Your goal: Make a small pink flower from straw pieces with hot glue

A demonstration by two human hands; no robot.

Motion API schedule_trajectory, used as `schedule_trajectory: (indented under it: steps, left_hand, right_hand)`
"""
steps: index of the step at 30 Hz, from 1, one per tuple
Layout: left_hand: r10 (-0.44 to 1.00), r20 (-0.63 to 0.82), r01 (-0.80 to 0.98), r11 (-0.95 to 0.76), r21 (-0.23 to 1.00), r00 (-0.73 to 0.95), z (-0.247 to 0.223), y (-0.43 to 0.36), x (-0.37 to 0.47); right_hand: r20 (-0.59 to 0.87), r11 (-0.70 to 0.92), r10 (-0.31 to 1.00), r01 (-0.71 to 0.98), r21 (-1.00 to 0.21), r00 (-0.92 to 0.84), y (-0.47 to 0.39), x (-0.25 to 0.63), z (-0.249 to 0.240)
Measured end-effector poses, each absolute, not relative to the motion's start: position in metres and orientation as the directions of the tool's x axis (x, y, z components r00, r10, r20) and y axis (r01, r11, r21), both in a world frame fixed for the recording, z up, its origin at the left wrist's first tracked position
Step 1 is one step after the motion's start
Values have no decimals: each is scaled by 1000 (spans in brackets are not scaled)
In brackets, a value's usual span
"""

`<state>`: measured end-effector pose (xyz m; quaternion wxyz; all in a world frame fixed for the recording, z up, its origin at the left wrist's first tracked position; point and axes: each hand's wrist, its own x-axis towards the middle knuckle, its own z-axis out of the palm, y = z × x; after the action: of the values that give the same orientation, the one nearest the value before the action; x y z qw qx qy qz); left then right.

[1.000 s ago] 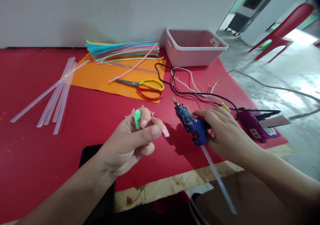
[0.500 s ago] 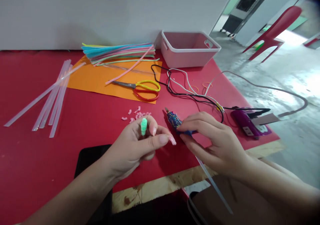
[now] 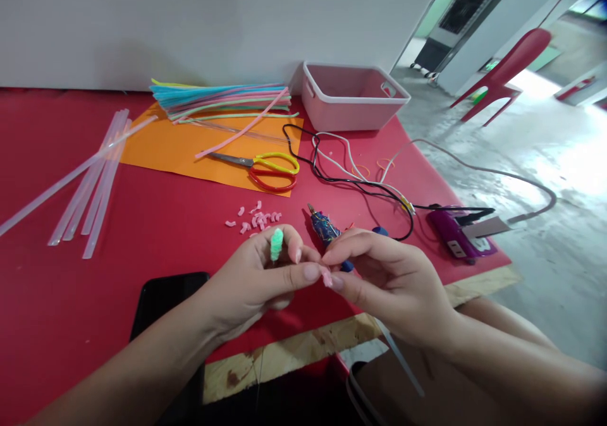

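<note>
Piece point(image 3: 326, 278), one, small, pink: located at my fingertips, above the red table point(image 3: 156, 224). It juts out past the tips of my left thumb and fingers, pointing down and to the right.

Left hand point(image 3: 263, 284), mine: pinching the piece by its upper end, other fingers curled beneath. A green fuzzy nub point(image 3: 276, 244) stands nearly upright beside the bent forefinger, above the thumb.

Right hand point(image 3: 396, 287), mine: thumb tip touching the right side of the piece, forefinger tip just above it; whether these two squeeze or merely touch, I cannot tell. Remaining fingers loosely bent.

Glue gun point(image 3: 325, 229), blue, one: lying just behind my right hand, partly covered by it, metal nozzle towards the scissors. A clear stick point(image 3: 402, 359) shows below that hand, past the table edge.

Pink bits point(image 3: 260, 219), small heap: behind my left hand, near the nozzle.

Scissors point(image 3: 247, 162), one pair, yellow and red handles: resting across the edge of an orange sheet point(image 3: 161, 160).

Pipe cleaners point(image 3: 222, 100), one bundle, mixed colours: at the back, partly on the sheet.

Glue sticks point(image 3: 98, 174), several: far left, one across the others.

Box point(image 3: 348, 115), pink: back right, beside the bundle.

Phone point(image 3: 165, 299), black: partly hidden by my left forearm.
</note>
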<state>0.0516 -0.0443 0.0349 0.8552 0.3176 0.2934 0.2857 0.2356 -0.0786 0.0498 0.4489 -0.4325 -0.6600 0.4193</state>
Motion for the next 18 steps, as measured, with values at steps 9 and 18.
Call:
schedule_trajectory:
  steps: [9, 18]
  left_hand:
    - [668, -286, -265, 597, 757, 687, 29, -47, 50]
    - [649, -298, -257, 619, 742, 700, 29, -45, 50]
  right_hand:
    - [261, 293, 941, 131, -947, -214, -82, 236, 42]
    - [292, 322, 933, 128, -938, -210, -82, 236, 45]
